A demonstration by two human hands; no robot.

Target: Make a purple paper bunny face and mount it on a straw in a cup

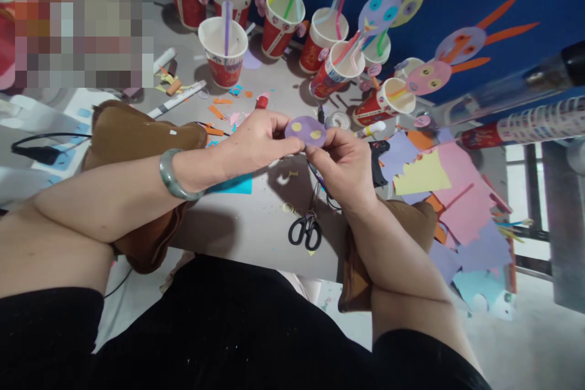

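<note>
Between my two hands, above the table, is a purple paper oval (306, 141) with two yellow ovals on it. The thumb and fingers of my left hand (256, 141) pinch its left edge; a green bangle (172, 175) circles that wrist. On the opposite edge my right hand (350, 161) grips it the same way. Black-handled scissors (305, 233) lie on the table below, their blades hard to make out. A sheet of blue paper (235, 184) lies under my left wrist.
Red paper cups (223, 55) with straws and paper animal faces stand along the back. Coloured paper (473, 189) is heaped at right, beside a stack of cups (539, 122). Brown cushions (141, 134) lie under my forearms. A white marker (177, 99) and paper scraps lie at left.
</note>
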